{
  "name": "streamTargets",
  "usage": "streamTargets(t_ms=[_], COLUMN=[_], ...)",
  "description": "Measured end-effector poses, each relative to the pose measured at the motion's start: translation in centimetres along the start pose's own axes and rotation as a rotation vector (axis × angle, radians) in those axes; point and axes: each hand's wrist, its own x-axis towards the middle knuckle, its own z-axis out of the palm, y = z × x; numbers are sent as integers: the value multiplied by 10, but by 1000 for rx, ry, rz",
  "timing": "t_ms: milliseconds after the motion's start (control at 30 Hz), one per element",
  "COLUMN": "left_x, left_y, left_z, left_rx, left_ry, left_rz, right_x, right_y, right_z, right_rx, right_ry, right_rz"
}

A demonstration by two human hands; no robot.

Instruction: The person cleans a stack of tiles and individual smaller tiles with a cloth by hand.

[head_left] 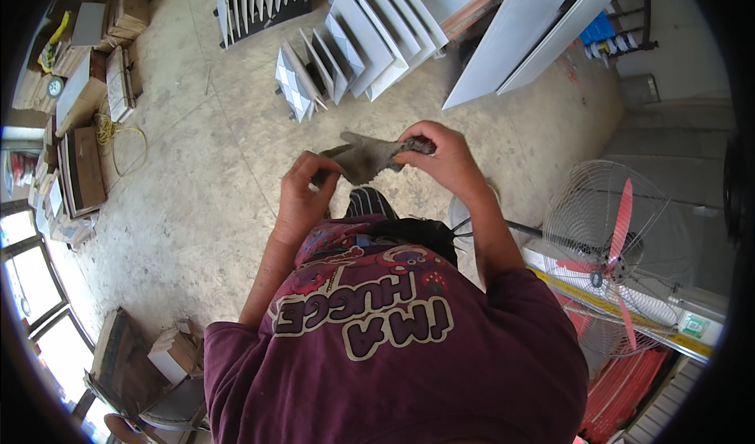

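A dirty grey-brown work glove is stretched between my two hands in front of my body, above the floor. My left hand pinches its left end between thumb and fingers. At the other end, my right hand grips a darker, bunched part of the glove. One finger-like piece sticks up along its top edge, and the lower edge looks ragged. My fingers hide parts of both ends.
White and grey panels stand upright in racks on the concrete floor ahead. A caged fan with red blades is close on my right. Cardboard boxes and a yellow cord lie along the left.
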Motion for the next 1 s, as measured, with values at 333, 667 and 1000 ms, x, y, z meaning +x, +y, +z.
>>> streamTargets(t_ms=[333,667,1000], left_x=[80,135,203], left_y=[-29,-18,-61], left_z=[11,66,74], left_rx=[23,229,280], left_ry=[140,77,183], left_rz=[-139,-105,-71], right_x=[74,141,207], right_y=[52,120,139], right_z=[-91,-168,-201], right_rx=[223,153,-67], right_ry=[33,-48,-59], right_rz=[51,123,1])
